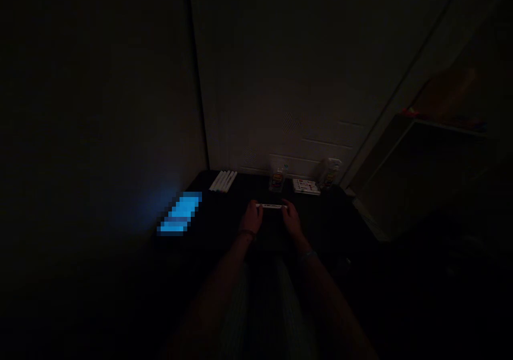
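In the dim light a white marker (272, 206) lies level between my two hands, above the dark table. My left hand (251, 218) pinches its left end, and my right hand (292, 217) pinches its right end. Behind and to the left, several white markers (223, 181) lie side by side in a row. Beyond my hands, near the wall, a clear package with a dark label (277, 179) stands upright. To its right is a flat stack of white, marker-like pieces (306, 186) with small printing.
A second clear package (331, 173) stands at the table's back right. A bright blue pixelated panel (180, 214) shows at the left edge of the black table (320, 221). The wall (280, 82) rises directly behind. A shelf-like unit (420, 157) stands to the right.
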A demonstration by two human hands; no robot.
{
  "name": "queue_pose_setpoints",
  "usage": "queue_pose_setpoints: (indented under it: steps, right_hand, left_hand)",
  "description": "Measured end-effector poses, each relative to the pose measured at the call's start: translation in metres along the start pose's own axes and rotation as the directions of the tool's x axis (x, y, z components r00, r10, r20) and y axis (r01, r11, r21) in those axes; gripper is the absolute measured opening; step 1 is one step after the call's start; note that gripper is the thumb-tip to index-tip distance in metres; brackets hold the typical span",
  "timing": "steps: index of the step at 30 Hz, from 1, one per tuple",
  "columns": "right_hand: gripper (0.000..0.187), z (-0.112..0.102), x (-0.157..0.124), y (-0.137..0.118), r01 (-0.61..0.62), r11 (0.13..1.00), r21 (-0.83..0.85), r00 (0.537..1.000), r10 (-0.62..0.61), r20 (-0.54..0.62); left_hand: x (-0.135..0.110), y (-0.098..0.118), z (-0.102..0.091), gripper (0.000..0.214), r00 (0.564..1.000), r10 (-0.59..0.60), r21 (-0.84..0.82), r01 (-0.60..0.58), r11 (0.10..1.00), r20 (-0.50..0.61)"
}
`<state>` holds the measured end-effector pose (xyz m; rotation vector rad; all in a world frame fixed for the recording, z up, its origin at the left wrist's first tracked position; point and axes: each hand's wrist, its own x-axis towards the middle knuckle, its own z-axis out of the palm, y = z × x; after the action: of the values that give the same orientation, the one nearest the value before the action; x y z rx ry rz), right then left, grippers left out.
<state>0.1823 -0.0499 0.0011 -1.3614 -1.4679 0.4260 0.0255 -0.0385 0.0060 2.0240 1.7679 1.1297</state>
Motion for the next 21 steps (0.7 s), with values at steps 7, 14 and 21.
queue_pose_setpoints:
  steps: [7, 14, 21]
  right_hand:
    - [0.035, -0.0021, -0.0003, -0.0026, 0.025, 0.999, -0.030, 0.999, -0.024, 0.022]
    - [0.035, -0.0026, -0.0026, -0.0031, 0.034, 0.999, -0.039, 0.999, -0.034, 0.017]
    - [0.034, -0.0042, -0.0026, -0.0052, 0.054, 0.998, -0.043, 0.998, -0.053, 0.033]
  left_hand:
    - [0.0001, -0.0026, 0.0026, 0.028, 0.999, 0.013, -0.004, -0.013, 1.000, -0.031]
    - [0.0006, -0.0020, 0.0031, 0.024, 1.000, -0.008, 0.003, 0.008, 1.000, -0.009]
    - [0.0010, -0.0024, 0.0011, 0.025, 1.000, 0.022, 0.000, -0.022, 1.000, -0.010]
